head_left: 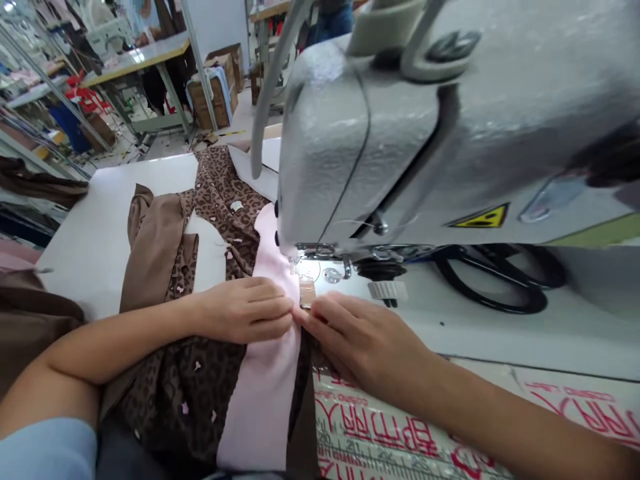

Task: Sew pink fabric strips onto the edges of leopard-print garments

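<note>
A grey sewing machine [425,127] fills the upper right, its presser foot [306,270] lit from above. A pink fabric strip [270,387] joined to brown leopard-print cloth [190,393] runs from my lap under the foot. My left hand [245,310] lies on the cloth just left of the foot, its fingers pressed together on the pink strip's edge. My right hand [360,340] rests on the machine bed to the right, and its fingertips pinch the same edge right in front of the foot. The two hands' fingertips meet there.
Black scissors [495,280] lie on the white machine table [100,227] under the machine arm. Plain brown cloth [155,247] is heaped at the left. A printed ruler strip [400,440] with red characters covers the near edge. Cardboard boxes [217,83] and other worktables stand behind.
</note>
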`<state>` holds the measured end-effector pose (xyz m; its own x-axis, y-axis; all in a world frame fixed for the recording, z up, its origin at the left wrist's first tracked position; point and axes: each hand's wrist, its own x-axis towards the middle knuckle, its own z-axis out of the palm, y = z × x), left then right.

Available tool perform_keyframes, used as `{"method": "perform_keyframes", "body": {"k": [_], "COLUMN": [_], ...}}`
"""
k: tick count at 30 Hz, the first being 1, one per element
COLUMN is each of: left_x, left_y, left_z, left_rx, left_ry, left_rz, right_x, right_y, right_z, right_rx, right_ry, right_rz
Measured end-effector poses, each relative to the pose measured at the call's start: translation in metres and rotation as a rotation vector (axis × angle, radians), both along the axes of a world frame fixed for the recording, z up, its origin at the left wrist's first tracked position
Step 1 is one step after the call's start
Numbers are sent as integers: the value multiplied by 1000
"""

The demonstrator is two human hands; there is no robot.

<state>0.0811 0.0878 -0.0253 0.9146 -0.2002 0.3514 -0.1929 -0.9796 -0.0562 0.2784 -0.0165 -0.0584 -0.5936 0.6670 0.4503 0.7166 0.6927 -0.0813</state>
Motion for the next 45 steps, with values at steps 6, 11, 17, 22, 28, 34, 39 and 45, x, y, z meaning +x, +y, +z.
{"method": "perform_keyframes", "body": {"k": [6, 11, 17, 22, 28, 34, 39, 45], "left_x": [5, 4, 15, 13, -6, -3, 1, 7], "left_y": [-4, 18, -29, -44, -5, -5, -15, -13], "left_z": [0, -1, 1, -11, -10, -7, -13, -11], "left_rx": [62, 80, 75, -189, -194, -279, -276, -114], "left_ry": [-16, -35, 126, -25, 21, -24, -97, -50], "left_rz": [-27, -74, 233, 413, 103, 106, 115, 137], "right_x": [2, 3, 3, 5, 6, 5, 6, 10], "right_y": [-3, 4, 4, 2, -1, 1, 0, 3], "right_z": [0, -8, -2, 4, -1, 1, 0, -4], "right_rx": [45, 113, 49, 77, 103, 111, 113, 156], "right_ry": [-66, -43, -27, 13, 41, 39, 37, 45], "right_rz": [-65, -139, -124, -114, -75, -87, -94, -95]}}
